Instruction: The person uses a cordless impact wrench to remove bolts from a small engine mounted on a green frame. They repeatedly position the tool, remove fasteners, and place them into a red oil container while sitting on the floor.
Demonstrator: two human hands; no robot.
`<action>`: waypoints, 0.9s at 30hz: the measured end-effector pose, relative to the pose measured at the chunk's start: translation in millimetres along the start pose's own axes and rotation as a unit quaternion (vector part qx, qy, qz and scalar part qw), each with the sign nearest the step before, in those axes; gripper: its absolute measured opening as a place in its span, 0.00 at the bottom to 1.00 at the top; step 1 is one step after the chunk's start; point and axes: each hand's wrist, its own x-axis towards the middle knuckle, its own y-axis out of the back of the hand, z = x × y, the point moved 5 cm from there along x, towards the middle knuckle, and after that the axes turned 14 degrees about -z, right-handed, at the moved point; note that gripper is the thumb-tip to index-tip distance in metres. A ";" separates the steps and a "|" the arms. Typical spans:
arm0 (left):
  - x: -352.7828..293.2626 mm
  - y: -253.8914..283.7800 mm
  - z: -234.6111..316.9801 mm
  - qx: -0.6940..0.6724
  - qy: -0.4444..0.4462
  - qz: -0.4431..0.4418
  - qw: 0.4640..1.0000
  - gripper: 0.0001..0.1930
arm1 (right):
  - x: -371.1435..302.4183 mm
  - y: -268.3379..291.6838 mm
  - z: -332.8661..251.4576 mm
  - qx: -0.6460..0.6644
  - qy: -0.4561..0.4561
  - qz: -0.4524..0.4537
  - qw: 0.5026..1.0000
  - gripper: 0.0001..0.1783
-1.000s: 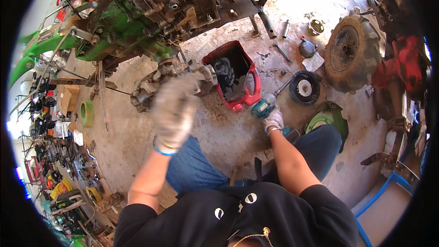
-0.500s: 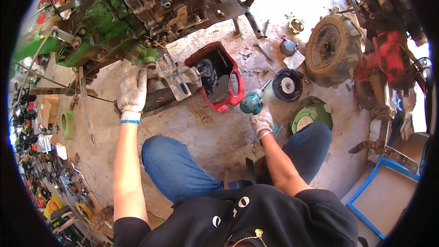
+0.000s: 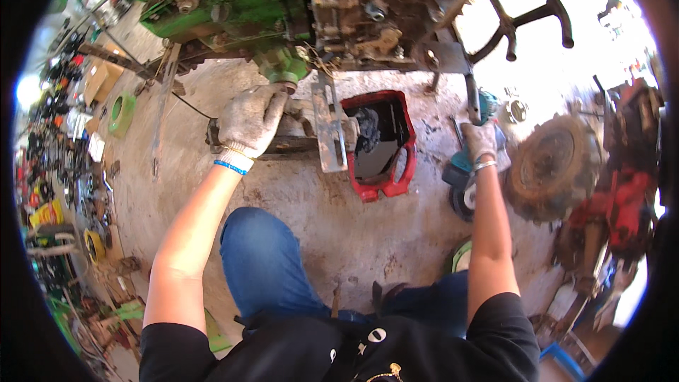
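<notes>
My left hand point(image 3: 251, 122), in a soiled white knit glove, is closed at the lower end of a green fitting point(image 3: 281, 67) under the machine. Its fingertips reach up to the fitting's round end; what they grip is hidden. Beside it are a grimy cast metal part point(image 3: 303, 114) and a slotted steel bar point(image 3: 329, 131). My right hand point(image 3: 482, 140), gloved too, is stretched out to the right, closed round a teal cordless driver point(image 3: 461, 160). The driver's head is partly hidden behind a dark metal leg of the machine.
A red cut-open container point(image 3: 373, 187) with dark oil stands on the concrete floor. The green and grey machine point(image 3: 233, 7) overhangs the far side. A treaded wheel point(image 3: 555, 159) and red machinery point(image 3: 615, 205) stand right. Tools and parts point(image 3: 64, 163) clutter the left.
The view has shifted, so the machine sits further right and lower. My right hand has carried the driver forward, away from my knee. My left hand stays at the green fitting.
</notes>
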 end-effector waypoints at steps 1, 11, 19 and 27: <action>0.3 1.6 0.6 0.000 0.005 0.004 1.000 0.16 | 26.7 -5.1 -7.4 -0.154 0.056 -0.063 0.984 0.26; -1.4 5.7 7.8 -0.002 0.018 -0.006 1.000 0.13 | 120.2 -54.3 -15.2 -0.317 0.038 -0.111 0.941 0.22; -0.9 4.1 3.3 0.012 -0.011 0.041 0.999 0.11 | 75.1 -81.3 -11.9 -0.289 0.065 -0.102 0.950 0.27; -1.2 4.8 3.6 0.029 0.003 0.036 0.999 0.12 | 28.8 10.5 -45.2 -0.303 0.138 -0.097 0.938 0.33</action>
